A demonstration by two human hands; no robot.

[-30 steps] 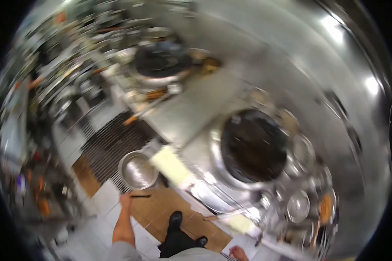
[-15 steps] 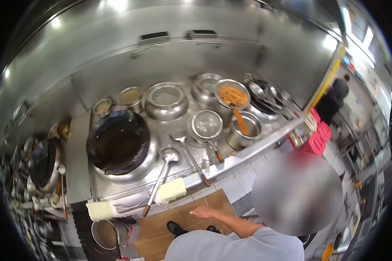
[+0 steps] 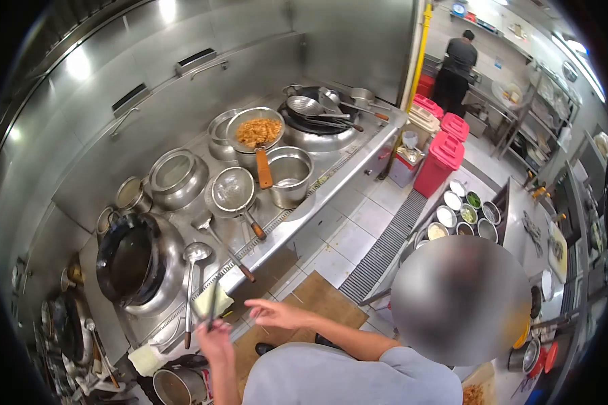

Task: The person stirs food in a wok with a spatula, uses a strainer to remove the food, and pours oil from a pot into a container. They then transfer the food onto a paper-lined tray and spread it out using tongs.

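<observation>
Raised near the stove's front edge, my left hand (image 3: 215, 343) is closed around a dark thin utensil (image 3: 213, 302), slightly blurred, perhaps with two prongs. My right hand (image 3: 273, 314) is held out beside it, palm empty and fingers apart, over the brown floor mat (image 3: 331, 297). Behind my hands lie a ladle (image 3: 197, 252) and a long-handled spatula (image 3: 219, 239) on the steel stove top. A folded pale cloth (image 3: 213, 302) is on the front rail, partly behind the utensil. Below my left hand stands a metal pot of brownish liquid (image 3: 172, 388).
A dark wok (image 3: 130, 263) sits at left. Further along are a strainer (image 3: 234, 190), a steel pot (image 3: 290, 177) and a sieve of orange-brown food (image 3: 258, 131). Red bins (image 3: 439, 162), ingredient containers (image 3: 469, 213) and a distant person (image 3: 458, 64) are at right. A grey blur hides the lower right.
The view has turned right. My left hand has risen from beside the pot with the dark utensil. My right hand is nearer the stove's front edge, beside my left hand.
</observation>
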